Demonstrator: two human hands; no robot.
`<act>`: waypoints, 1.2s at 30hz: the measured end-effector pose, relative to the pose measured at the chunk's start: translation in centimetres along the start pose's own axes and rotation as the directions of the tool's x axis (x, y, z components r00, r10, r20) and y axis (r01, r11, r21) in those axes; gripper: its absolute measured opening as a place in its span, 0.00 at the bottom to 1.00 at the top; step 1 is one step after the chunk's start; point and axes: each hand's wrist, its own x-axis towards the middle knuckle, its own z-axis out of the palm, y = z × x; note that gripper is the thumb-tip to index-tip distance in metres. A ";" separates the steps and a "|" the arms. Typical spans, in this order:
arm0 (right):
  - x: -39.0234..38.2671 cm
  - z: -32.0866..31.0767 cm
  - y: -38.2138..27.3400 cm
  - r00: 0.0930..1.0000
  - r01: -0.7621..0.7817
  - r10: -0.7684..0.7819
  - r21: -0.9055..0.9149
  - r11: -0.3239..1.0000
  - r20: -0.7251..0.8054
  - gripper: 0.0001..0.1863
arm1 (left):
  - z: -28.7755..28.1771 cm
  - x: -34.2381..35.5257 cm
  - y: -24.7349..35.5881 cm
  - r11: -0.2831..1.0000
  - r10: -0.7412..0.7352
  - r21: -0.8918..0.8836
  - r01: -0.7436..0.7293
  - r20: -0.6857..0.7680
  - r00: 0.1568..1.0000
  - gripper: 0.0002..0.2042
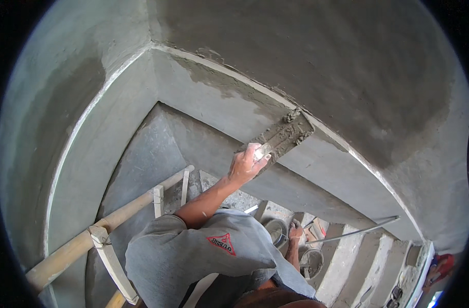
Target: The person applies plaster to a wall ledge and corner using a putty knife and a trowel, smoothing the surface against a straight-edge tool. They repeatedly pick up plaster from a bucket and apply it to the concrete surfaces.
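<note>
My left hand [249,165] reaches up to the wall, its fingers wrapped round the pale handle of a long rectangular plastering float [288,134]. Wet grey mortar covers much of the float, with lumps near its far end. That end meets the pale raised strip [234,75] running across the plastered wall [209,84]. Lower down on the right, my right hand [295,231] is closed beside a bucket [276,232]. What it holds, if anything, I cannot make out. Patches of darker, damp mortar lie just below the strip.
Concrete steps [342,259] descend at the right, with a second bucket [311,263] on them. A thin grey tube [360,231] crosses above the steps. A bamboo rail [124,218] on wooden posts [111,264] stands at the left. A person in red [441,267] appears at the far right.
</note>
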 end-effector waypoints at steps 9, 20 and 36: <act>-1.6 0.6 1.4 0.979 -0.182 0.186 -0.063 0.981 0.080 0.14 | -5.0 2.9 -4.1 0.987 -0.084 0.110 0.115 -0.252 0.964 0.17; -2.5 -0.6 1.3 0.993 -0.044 0.057 -0.125 0.991 0.100 0.13 | -7.7 -0.2 -6.2 0.996 -0.012 0.078 0.030 -0.225 0.974 0.18; -1.2 0.2 0.1 0.997 -0.021 0.021 -0.008 1.000 0.067 0.14 | -7.0 1.3 -9.1 0.991 -0.097 0.074 0.114 -0.206 0.974 0.18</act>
